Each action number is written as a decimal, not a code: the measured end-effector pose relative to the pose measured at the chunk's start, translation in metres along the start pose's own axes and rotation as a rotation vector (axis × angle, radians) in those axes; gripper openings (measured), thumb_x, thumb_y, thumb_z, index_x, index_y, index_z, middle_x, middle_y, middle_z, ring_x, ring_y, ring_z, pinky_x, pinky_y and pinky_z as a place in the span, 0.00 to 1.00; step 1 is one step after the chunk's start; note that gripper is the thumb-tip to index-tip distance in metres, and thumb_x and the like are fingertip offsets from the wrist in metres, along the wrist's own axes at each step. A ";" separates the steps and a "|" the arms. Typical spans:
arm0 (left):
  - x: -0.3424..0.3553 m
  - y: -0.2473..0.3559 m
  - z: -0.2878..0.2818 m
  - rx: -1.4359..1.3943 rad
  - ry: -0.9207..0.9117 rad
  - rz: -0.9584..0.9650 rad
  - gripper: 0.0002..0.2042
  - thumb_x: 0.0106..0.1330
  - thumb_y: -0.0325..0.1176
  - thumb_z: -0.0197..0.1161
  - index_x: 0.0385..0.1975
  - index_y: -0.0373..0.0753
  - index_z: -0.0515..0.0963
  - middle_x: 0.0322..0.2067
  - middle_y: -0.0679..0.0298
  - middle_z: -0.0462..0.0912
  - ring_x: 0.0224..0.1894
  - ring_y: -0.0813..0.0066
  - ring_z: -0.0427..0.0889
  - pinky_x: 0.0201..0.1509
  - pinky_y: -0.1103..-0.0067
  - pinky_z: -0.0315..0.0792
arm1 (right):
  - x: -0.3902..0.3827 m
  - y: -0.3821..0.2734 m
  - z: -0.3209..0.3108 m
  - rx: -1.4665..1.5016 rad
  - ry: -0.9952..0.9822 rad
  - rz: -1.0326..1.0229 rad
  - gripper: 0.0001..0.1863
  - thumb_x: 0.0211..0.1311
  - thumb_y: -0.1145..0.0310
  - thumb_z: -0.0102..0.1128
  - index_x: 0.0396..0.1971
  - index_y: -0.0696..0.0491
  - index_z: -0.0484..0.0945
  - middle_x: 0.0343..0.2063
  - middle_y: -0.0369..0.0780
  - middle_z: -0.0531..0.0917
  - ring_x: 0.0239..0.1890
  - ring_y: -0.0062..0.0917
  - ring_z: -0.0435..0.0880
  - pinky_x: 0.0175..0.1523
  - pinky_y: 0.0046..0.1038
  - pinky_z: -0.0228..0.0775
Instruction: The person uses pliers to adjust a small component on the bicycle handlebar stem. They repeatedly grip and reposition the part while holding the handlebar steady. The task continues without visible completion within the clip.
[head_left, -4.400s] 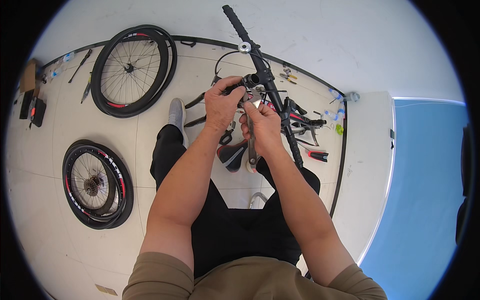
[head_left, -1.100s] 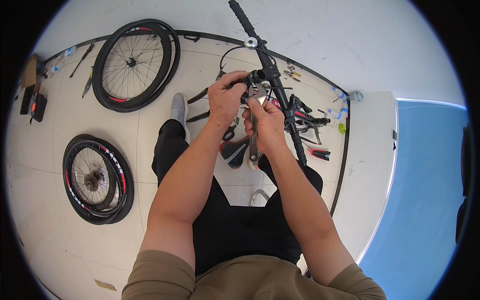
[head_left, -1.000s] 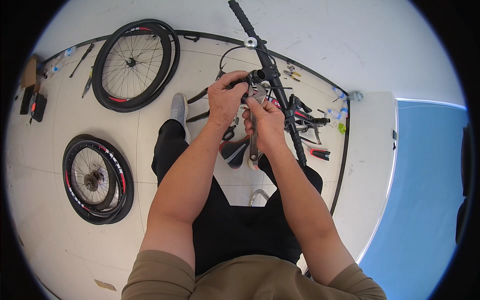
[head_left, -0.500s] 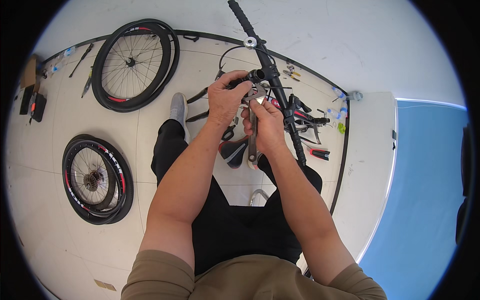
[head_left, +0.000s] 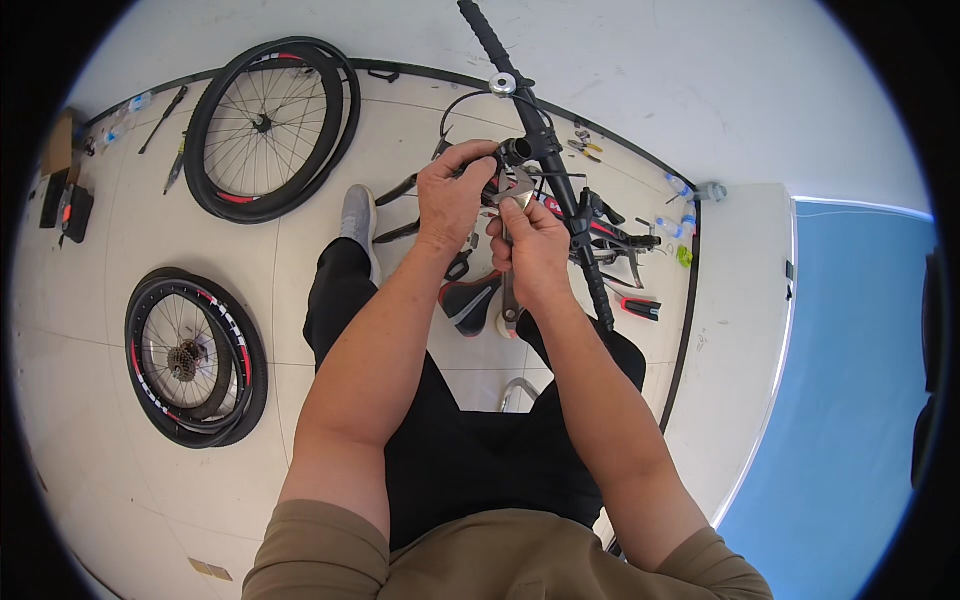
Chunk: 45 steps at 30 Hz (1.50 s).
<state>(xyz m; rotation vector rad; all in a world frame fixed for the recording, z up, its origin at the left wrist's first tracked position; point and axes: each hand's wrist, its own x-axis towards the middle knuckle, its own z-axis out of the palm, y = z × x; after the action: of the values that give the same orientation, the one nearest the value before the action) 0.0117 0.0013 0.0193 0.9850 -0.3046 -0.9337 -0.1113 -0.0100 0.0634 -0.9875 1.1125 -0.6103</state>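
My right hand grips a silver adjustable wrench, thumb on its head, the handle hanging down toward me. The wrench's jaws sit just below the open round end of a black handlebar stem, joined to the black handlebar. Left of the stem, my left hand curls round a black bicycle part; its fingertips are partly hidden. The left thumb is raised close to the wrench head. A silver bell and cables are on the handlebar.
Two wheels with tyres lie on the floor at left. Beneath the handlebar are a black saddle and red-black frame parts. Yellow-handled pliers and plastic bottles lie near the wall.
My left thumb has lifted off the wrench head. The wrench has tilted slightly, its handle end shifting a little to the right. The handlebar has moved very slightly right.
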 end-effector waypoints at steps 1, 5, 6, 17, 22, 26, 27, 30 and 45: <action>-0.001 0.001 0.001 0.004 -0.003 0.007 0.12 0.61 0.24 0.65 0.44 0.34 0.85 0.39 0.63 0.86 0.39 0.80 0.82 0.45 0.82 0.76 | 0.000 0.000 0.001 -0.015 0.014 -0.006 0.08 0.71 0.65 0.60 0.34 0.54 0.78 0.24 0.36 0.79 0.17 0.16 0.70 0.19 0.20 0.58; -0.001 -0.003 0.001 0.025 0.003 0.041 0.11 0.62 0.24 0.65 0.45 0.34 0.85 0.39 0.64 0.86 0.40 0.79 0.83 0.46 0.83 0.76 | -0.002 0.000 0.003 -0.083 0.037 -0.050 0.08 0.71 0.67 0.59 0.34 0.55 0.78 0.23 0.36 0.79 0.17 0.15 0.69 0.19 0.19 0.57; -0.001 -0.003 0.001 0.026 0.003 0.042 0.11 0.62 0.24 0.65 0.45 0.34 0.85 0.39 0.64 0.86 0.40 0.79 0.83 0.46 0.83 0.76 | -0.002 0.001 0.003 -0.096 0.046 -0.057 0.08 0.71 0.67 0.59 0.33 0.55 0.77 0.23 0.36 0.78 0.16 0.15 0.69 0.19 0.19 0.57; 0.000 -0.008 0.000 0.000 -0.006 0.075 0.10 0.64 0.24 0.66 0.44 0.36 0.86 0.41 0.65 0.86 0.41 0.81 0.82 0.46 0.83 0.75 | 0.011 0.023 -0.004 -0.580 0.204 -0.483 0.07 0.70 0.69 0.61 0.35 0.57 0.80 0.20 0.32 0.78 0.19 0.13 0.73 0.24 0.20 0.64; 0.002 -0.011 -0.001 0.019 -0.015 0.121 0.09 0.64 0.24 0.67 0.43 0.36 0.86 0.42 0.65 0.86 0.42 0.81 0.82 0.47 0.84 0.75 | 0.016 0.034 -0.005 -0.812 0.337 -0.725 0.07 0.69 0.70 0.61 0.39 0.59 0.80 0.23 0.37 0.81 0.22 0.20 0.77 0.30 0.26 0.70; 0.001 -0.010 0.000 0.007 -0.022 0.103 0.10 0.64 0.24 0.67 0.44 0.36 0.86 0.42 0.65 0.86 0.42 0.81 0.81 0.47 0.84 0.75 | 0.019 0.037 -0.006 -0.873 0.363 -0.817 0.06 0.68 0.72 0.60 0.40 0.59 0.80 0.25 0.40 0.83 0.23 0.24 0.78 0.32 0.28 0.72; 0.001 -0.010 0.000 0.014 -0.022 0.096 0.10 0.64 0.24 0.67 0.44 0.36 0.86 0.42 0.66 0.86 0.42 0.81 0.81 0.47 0.84 0.75 | 0.019 0.039 -0.007 -0.841 0.348 -0.794 0.06 0.68 0.72 0.59 0.40 0.59 0.80 0.25 0.40 0.83 0.24 0.24 0.78 0.32 0.28 0.72; 0.002 -0.009 0.000 0.039 -0.021 0.094 0.10 0.64 0.24 0.66 0.44 0.36 0.86 0.42 0.66 0.86 0.42 0.82 0.81 0.47 0.84 0.75 | 0.016 0.037 -0.005 -0.695 0.274 -0.636 0.06 0.68 0.73 0.58 0.40 0.59 0.80 0.25 0.41 0.83 0.24 0.24 0.78 0.33 0.28 0.72; 0.005 -0.010 0.000 0.041 -0.018 0.124 0.09 0.63 0.22 0.65 0.43 0.33 0.85 0.42 0.63 0.86 0.41 0.81 0.82 0.47 0.84 0.76 | 0.009 0.038 -0.005 -0.725 0.271 -0.625 0.10 0.69 0.74 0.56 0.46 0.59 0.79 0.29 0.45 0.82 0.29 0.31 0.79 0.37 0.31 0.72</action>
<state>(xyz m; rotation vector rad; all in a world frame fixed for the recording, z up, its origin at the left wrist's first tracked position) 0.0090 -0.0048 0.0108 0.9839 -0.3969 -0.8272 -0.1148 -0.0015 0.0246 -1.9658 1.2956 -0.8784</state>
